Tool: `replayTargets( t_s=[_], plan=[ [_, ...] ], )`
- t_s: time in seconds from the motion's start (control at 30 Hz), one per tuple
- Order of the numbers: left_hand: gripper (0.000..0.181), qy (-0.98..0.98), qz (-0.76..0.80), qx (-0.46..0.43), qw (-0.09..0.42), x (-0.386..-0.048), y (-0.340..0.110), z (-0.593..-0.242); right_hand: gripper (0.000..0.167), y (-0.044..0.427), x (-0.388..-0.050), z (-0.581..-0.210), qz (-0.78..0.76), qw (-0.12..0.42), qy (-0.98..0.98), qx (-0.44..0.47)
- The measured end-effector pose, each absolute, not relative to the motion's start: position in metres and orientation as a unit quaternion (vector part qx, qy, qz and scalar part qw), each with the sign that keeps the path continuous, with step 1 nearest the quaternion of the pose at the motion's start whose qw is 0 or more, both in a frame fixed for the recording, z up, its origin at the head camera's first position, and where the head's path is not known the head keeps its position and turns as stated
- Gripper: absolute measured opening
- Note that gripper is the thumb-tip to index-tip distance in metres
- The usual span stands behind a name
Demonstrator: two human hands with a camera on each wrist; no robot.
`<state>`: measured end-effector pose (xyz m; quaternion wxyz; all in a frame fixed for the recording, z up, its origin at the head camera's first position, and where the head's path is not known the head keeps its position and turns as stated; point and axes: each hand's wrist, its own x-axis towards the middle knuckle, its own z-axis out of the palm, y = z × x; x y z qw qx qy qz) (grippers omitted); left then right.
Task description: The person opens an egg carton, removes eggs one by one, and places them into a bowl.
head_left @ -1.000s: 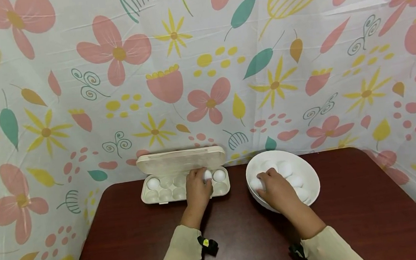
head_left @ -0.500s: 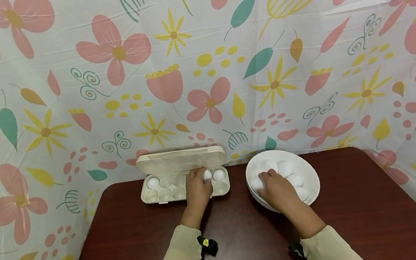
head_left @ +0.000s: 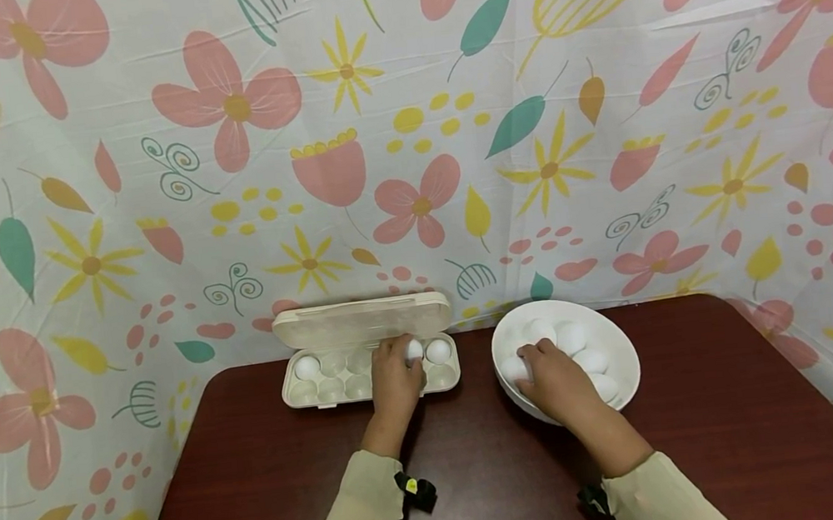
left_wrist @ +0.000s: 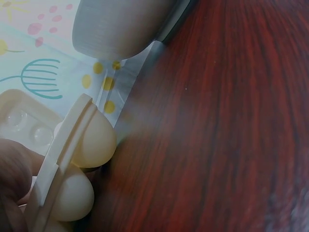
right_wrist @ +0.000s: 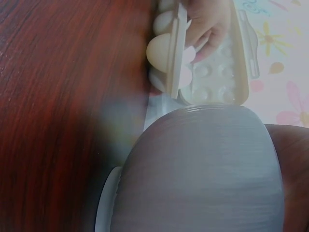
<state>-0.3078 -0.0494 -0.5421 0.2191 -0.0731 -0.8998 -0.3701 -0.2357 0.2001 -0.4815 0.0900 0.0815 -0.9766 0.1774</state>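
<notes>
My left hand (head_left: 395, 379) is over the cream egg carton (head_left: 331, 394), pinching a white egg (head_left: 414, 350) at its back row. Loose in that row, a white egg sits at the far left and another at the far right end. The carton's lid (head_left: 362, 322) stands raised behind. Inside the white bowl (head_left: 623, 340), my right hand (head_left: 560, 384) holds a white egg (head_left: 513, 369) between thumb and fingers. Several more eggs (head_left: 570, 337) lie around it there. In the right wrist view the bowl wall (right_wrist: 207, 169) hides most of the right hand.
The carton and bowl stand side by side along the back of a dark red-brown table (head_left: 467, 473). A floral sheet (head_left: 411, 126) hangs right behind the table's back edge. Black straps (head_left: 418, 492) are on both wrists.
</notes>
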Motion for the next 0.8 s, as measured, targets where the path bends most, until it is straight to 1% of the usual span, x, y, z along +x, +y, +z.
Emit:
replayTargets(
  t_s=[0.57,0.8],
  plan=[
    [0.038,-0.892,-0.38,-0.071,0.232,-0.306,-0.05,-0.535,0.04,0.202,-0.231,-0.481,0.198,0.113,-0.972,0.064],
    [0.039,-0.886,-0.386,-0.074,0.245,-0.302,-0.05,-0.527,0.038,0.2,-0.229,-0.481,0.21,0.135,-0.966,0.066]
  ],
)
